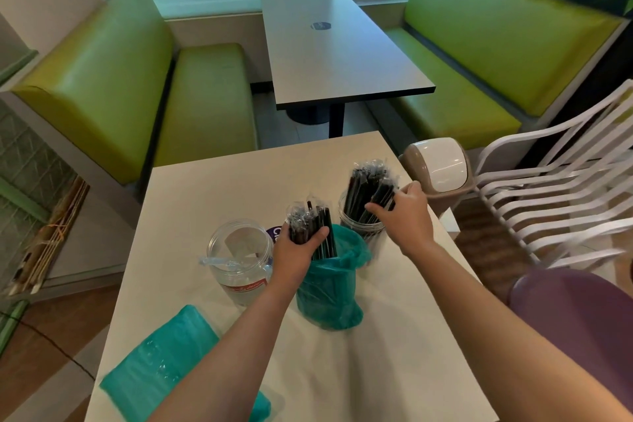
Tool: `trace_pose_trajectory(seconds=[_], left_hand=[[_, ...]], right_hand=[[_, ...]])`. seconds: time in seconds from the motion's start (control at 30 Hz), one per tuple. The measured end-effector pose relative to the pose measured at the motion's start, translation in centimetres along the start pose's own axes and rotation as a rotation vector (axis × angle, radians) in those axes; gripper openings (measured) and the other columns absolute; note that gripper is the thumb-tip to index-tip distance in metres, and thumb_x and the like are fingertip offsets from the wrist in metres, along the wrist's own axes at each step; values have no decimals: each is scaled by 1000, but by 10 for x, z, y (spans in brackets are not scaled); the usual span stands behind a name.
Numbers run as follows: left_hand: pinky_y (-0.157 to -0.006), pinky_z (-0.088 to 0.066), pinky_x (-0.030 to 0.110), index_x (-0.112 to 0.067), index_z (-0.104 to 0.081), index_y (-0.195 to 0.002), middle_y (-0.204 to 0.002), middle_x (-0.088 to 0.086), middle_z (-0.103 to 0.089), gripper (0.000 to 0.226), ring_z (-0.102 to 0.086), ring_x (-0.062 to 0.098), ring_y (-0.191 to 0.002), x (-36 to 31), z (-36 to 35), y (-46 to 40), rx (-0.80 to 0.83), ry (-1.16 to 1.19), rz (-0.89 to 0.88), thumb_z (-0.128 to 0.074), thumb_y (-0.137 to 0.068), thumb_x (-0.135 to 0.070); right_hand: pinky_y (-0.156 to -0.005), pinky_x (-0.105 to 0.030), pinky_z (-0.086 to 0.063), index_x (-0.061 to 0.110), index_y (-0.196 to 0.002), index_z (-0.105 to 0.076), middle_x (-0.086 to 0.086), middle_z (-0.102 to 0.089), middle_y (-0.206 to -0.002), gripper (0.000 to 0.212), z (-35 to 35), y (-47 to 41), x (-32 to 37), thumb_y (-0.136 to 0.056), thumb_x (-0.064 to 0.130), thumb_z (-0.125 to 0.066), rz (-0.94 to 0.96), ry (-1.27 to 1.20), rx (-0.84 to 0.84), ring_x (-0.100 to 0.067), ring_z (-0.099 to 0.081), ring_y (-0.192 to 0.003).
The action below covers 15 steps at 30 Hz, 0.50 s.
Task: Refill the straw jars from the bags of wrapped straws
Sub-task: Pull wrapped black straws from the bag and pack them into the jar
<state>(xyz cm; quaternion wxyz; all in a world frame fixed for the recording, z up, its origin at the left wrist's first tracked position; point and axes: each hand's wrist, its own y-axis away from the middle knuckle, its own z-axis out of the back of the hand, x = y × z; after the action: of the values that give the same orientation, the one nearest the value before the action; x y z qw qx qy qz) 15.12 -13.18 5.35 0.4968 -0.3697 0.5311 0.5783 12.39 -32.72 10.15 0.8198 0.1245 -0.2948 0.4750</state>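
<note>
Two bare arms reach over the pale square worktop (212, 188). Nearest lies a flat teal plastic bag (161, 360). Beyond it stands an open teal plastic bag (329, 291) of black wrapped straws (317, 226); the left hand (298, 250) has its grip closed around a bunch of them at the bag's mouth. Left of it stands an almost empty clear plastic jar (239, 260). Farther, the right hand (404, 212) has its fingers curled on the straws in a second clear jar (363, 216).
</note>
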Motion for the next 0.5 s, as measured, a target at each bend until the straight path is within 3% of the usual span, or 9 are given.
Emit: trace_pose_trajectory(seconds=[0.17, 0.3, 0.37, 0.5], left_hand=[[-92, -49, 30, -19, -57, -124, -104, -9, -63, 59, -60, 14, -103, 0, 0, -1, 3, 5, -2, -83, -75, -36], [-87, -47, 27, -25, -54, -115, -99, -13, -61, 50, -59, 11, -98, -1, 1, 0, 3, 4, 3, -82, -76, -36], [-86, -46, 26, -25, -54, -117, -99, -13, -60, 51, -58, 11, -97, -1, 1, 1, 5, 7, 0, -82, -76, -36], [-88, -47, 27, -26, -55, -117, -99, -14, -61, 53, -59, 12, -99, -1, 1, 0, 5, -4, -19, -83, -74, -39]], right_hand=[[-98, -35, -38, 19, -126, -54, -7, -45, -124, 69, -1, 2, 8, -72, 55, -77, 57, 155, -187, -24, -39, -116], [-106, -39, -32, 24, -139, -40, -6, -41, -140, 74, -1, -1, 13, -77, 35, -79, 239, 58, -254, -25, -35, -129], [-114, -40, -25, 25, -145, -36, -2, -36, -150, 65, -5, -3, 9, -89, 29, -67, 357, 116, -177, -22, -29, -140], [-120, -41, 9, 23, -155, -19, 6, -4, -164, 52, -20, -3, -3, -105, 36, -27, 411, 339, 42, -11, 9, -149]])
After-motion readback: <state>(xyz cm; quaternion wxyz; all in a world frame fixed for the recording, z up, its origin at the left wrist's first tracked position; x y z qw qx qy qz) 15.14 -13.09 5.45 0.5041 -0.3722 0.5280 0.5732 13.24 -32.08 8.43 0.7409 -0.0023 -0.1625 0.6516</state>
